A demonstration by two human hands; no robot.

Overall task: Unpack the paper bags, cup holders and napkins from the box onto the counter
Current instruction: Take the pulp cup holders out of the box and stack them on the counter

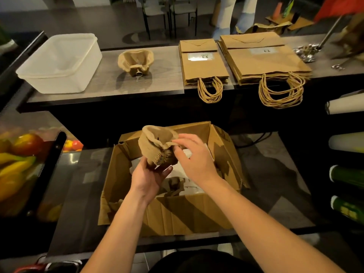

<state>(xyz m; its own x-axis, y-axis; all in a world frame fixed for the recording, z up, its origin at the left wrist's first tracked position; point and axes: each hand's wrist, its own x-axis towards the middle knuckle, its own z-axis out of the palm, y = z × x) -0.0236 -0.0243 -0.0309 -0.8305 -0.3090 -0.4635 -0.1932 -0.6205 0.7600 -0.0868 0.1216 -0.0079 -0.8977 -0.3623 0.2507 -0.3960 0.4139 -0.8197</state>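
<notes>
Above the open brown cardboard box (169, 211), the left hand (146, 179) cradles a brown moulded-pulp cup-holder stack (155, 143); the right hand (194, 156) pinches its rim. Separate gently, supporting underneath.

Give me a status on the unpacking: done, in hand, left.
Done: two stacks of paper bags and one cup holder sit on the counter. In hand: the left hand and right hand hold a cup holder stack above the box. Left: white napkins and another holder in the box.
</notes>
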